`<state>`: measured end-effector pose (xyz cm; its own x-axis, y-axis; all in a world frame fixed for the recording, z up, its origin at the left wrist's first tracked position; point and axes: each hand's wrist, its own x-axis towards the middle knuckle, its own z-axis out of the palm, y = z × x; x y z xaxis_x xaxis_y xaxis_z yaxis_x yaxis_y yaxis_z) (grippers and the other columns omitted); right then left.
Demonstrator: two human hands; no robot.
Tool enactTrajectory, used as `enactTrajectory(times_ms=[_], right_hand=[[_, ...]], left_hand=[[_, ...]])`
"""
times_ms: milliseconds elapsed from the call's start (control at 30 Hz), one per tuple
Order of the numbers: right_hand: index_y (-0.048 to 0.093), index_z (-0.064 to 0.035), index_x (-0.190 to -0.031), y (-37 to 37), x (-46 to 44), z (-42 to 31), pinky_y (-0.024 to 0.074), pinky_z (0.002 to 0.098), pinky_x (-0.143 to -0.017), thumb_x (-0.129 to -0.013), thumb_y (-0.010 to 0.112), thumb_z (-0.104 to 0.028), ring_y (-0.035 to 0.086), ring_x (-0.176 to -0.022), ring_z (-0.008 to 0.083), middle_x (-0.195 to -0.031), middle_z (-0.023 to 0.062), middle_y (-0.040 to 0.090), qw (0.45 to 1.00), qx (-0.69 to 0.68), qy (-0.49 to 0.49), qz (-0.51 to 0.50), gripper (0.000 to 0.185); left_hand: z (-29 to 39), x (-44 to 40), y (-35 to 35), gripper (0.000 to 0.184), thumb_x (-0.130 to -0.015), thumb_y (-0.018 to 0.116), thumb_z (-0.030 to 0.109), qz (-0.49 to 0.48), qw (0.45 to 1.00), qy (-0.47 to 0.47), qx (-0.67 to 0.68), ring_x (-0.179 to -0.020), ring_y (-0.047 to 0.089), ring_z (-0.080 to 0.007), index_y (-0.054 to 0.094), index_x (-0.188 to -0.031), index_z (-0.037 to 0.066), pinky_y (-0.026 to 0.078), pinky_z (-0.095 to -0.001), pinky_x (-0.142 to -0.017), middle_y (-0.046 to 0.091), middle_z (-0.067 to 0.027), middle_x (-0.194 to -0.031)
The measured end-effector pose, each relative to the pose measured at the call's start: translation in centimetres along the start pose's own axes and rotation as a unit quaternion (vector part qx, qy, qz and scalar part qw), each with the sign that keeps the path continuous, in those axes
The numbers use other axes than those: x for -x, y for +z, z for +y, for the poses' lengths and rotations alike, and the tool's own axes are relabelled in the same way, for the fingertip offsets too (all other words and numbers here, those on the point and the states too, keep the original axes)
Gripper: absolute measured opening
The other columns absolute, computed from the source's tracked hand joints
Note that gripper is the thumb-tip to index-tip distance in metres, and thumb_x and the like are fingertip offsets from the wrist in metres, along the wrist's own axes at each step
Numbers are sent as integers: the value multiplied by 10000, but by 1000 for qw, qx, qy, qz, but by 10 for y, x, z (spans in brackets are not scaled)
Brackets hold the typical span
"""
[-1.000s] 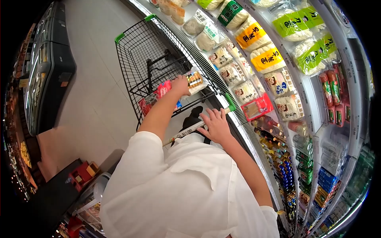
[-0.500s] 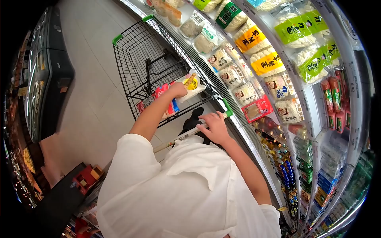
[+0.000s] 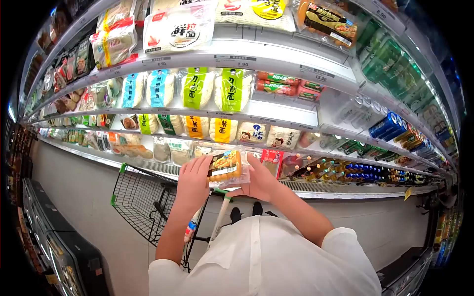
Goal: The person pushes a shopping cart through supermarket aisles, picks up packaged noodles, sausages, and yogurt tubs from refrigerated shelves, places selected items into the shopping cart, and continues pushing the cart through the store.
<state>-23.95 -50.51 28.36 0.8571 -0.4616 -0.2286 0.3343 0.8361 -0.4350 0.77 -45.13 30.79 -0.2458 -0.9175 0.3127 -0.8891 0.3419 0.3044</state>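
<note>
Between my two hands, in front of the lower shelves, is a clear plastic pack of sausages [image 3: 228,167] with a black picture label. My left hand [image 3: 194,181] grips its left side, fingers over the top. My right hand [image 3: 261,181] has hold of the right edge, its fingers partly hidden behind the wrapping. Just below the pack runs the handle [image 3: 220,217] of a black wire shopping cart [image 3: 139,200] with green corners. Partly hidden by my left forearm, a red, white and blue package [image 3: 190,230] shows in the cart.
Refrigerated shelves [image 3: 197,61] with bagged noodles curve across the front. A similar sausage pack [image 3: 328,23] lies on the upper shelf. Cans [image 3: 387,127] and bottles [image 3: 340,172] stand to the right. A dark freezer cabinet [image 3: 64,237] is at the left, across the tiled floor [image 3: 89,192].
The view has turned to face the shelves. My left hand has come up from the cart, and my right hand has left the cart handle. Both now hold the sausage pack.
</note>
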Motion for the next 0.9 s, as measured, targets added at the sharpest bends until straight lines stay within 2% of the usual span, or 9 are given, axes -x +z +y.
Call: enactTrajectory(times_ms=[100,200,267,433,533,600,633,733,900], right_hand=[[457,-72,-1640,10,37,-36,649,516,-1055,-1168,590,-318,721,-1313,299,-1509,146,673,986,80,-107,97,549],[516,-47,-1569,19,77,-74,680,398,-919,-1143,638,-221,748,-1239,217,-1387,95,735,946,156,-211,191,476],[598,-80,-1520,32,114,-114,629,319,-881,-1114,714,-252,742,-1149,146,-1345,33,741,884,243,-330,227,455],[602,-41,-1515,61,138,-199,618,294,-870,-1131,690,-208,722,-1126,115,-1348,38,741,765,351,-503,197,428],[602,-30,-1498,74,128,-246,609,305,-925,-1132,686,-187,713,-1114,104,-1344,48,744,698,389,-560,221,408],[624,16,-1427,54,115,-279,607,356,-897,-1070,764,-205,724,-1112,183,-1258,101,764,584,418,-608,340,443],[575,31,-1455,52,113,-288,589,454,-964,-1050,741,-161,743,-1137,337,-1219,198,771,444,503,-600,435,478],[498,46,-1529,57,108,-286,563,510,-1030,-1048,681,-104,721,-1181,464,-1265,290,740,356,532,-513,572,536],[318,91,-1663,25,96,-282,431,584,-1200,-1038,647,-88,524,-1457,523,-1622,366,469,224,598,-507,578,729]], left_hand=[[39,-59,6,726,-808,753,-52,82,989,108,-64,-1420,614,-346,608,-1515,29,445,-532,-1203,680,-160,-1482],[65,-111,-6,780,-842,825,51,135,966,195,-106,-1500,533,-393,581,-1582,88,409,-549,-1241,598,-178,-1588],[104,-145,-59,1081,-833,952,237,94,981,167,-21,-1644,243,-535,371,-1745,236,343,-593,-1306,278,-286,-1777],[125,-237,-83,1127,-1022,793,58,40,895,120,429,-1458,607,-312,-37,-1784,90,490,-431,-1225,399,-286,-1707],[121,-312,-59,735,-1069,702,-7,86,816,142,554,-1260,706,-219,299,-1682,-38,565,-366,-1095,704,-197,-1379],[115,-348,-51,589,-1081,684,15,84,866,150,469,-1179,716,-195,408,-1598,-49,578,-343,-1025,748,-173,-1291],[114,-360,-42,589,-1081,684,15,85,865,154,469,-1179,716,-195,408,-1598,-49,578,-343,-1025,748,-173,-1291],[122,-376,-32,449,-1098,660,44,18,889,102,446,-1082,725,-180,480,-1499,-45,586,-337,-968,759,-154,-1251],[136,-383,-23,402,-1102,672,77,28,879,93,466,-1004,726,-152,508,-1447,-48,579,-321,-896,781,-147,-1179]])
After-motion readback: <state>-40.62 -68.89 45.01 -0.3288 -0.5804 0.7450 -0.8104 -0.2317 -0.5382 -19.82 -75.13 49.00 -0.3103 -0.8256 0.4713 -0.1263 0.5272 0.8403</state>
